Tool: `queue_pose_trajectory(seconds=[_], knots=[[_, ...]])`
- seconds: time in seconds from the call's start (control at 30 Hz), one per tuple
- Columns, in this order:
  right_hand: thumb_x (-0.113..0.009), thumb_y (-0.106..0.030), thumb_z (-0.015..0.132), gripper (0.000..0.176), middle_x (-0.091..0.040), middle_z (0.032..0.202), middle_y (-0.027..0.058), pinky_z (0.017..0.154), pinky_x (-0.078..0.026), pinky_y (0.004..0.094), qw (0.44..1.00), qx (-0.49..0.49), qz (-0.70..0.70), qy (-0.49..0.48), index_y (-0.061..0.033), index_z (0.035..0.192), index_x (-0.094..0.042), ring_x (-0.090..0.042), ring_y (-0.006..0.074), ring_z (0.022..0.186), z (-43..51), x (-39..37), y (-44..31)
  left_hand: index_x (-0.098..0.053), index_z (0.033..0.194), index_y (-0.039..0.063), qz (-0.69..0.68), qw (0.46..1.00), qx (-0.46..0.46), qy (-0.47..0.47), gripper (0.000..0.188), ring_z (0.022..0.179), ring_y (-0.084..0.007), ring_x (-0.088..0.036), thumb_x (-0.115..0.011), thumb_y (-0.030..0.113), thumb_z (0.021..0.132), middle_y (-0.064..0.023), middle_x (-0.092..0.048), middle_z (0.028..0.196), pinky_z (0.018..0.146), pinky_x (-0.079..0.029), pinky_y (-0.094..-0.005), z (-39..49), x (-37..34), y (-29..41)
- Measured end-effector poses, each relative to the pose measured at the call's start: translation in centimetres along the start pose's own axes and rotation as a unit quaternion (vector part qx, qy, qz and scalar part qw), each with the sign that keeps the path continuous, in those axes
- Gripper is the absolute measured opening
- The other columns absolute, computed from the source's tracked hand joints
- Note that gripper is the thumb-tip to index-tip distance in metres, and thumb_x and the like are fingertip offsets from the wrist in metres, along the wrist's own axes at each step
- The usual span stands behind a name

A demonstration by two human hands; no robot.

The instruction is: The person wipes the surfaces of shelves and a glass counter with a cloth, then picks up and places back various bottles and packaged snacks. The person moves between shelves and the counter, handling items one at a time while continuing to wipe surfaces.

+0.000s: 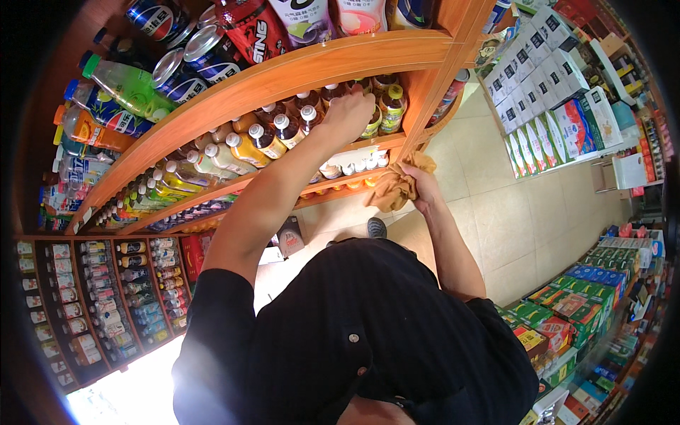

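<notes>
My left hand (348,114) reaches into a wooden shelf compartment, over the front row of capped drink bottles. Its fingers curl down among the bottle caps near the right end; the fingertips are partly hidden, so a grip cannot be made out. Just right of it stands a bottle with a yellow-green cap and label (393,110). Dark tea-coloured bottles with white caps (288,130) line up to its left. Below and to the right, my right hand (423,187) grips a crumpled tan cloth (394,189), held in front of the lower shelf edge.
The curved wooden shelf board (340,57) above carries cans (204,45) and a red Sting bottle (252,32). White cartons (536,69) are stacked at right on the tiled floor (499,212). Green boxes (579,297) fill the lower right. A dark box (290,237) sits below the shelf.
</notes>
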State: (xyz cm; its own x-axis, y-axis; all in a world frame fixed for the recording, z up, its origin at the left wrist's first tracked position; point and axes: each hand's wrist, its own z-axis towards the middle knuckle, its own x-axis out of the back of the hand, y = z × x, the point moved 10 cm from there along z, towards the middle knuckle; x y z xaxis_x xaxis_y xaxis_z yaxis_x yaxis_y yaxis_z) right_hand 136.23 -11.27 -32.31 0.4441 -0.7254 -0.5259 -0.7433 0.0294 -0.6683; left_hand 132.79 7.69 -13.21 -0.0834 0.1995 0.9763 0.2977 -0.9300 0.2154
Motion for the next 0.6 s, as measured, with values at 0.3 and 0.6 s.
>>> queue_pose_trajectory(seconds=[0.3, 0.6], knots=[[-0.045, -0.057, 0.104, 0.067, -0.059, 0.141, 0.0178, 0.106, -0.049, 0.0542, 0.951, -0.071, 0.236, -0.188, -0.0058, 0.147, -0.048, -0.059, 0.0359, 0.127, -1.5, -7.6, -1.0, -0.057, 0.117, -0.002, -0.074, 0.969, -0.103, 0.21, 0.033, 0.103, -0.0369, -0.06, -0.066, 0.004, 0.086, -0.0183, -0.058, 0.112, 0.087, -0.051, -0.0436, -11.0, 12.7, 5.0], [-0.043, -0.07, 0.099, 0.079, -0.066, 0.129, 0.0179, 0.069, -0.065, 0.0401, 0.916, -0.24, 0.134, -0.291, -0.0064, 0.145, -0.05, -0.071, 0.0299, 0.106, -10.0, -17.7, 2.5, -0.032, 0.148, 0.008, -0.675, 0.66, -0.086, 0.317, 0.089, 0.132, -0.0346, -0.055, -0.083, 0.046, 0.086, -0.0171, -0.049, 0.143, 0.108, -0.048, -0.0505, -21.1, 11.0, 0.3]])
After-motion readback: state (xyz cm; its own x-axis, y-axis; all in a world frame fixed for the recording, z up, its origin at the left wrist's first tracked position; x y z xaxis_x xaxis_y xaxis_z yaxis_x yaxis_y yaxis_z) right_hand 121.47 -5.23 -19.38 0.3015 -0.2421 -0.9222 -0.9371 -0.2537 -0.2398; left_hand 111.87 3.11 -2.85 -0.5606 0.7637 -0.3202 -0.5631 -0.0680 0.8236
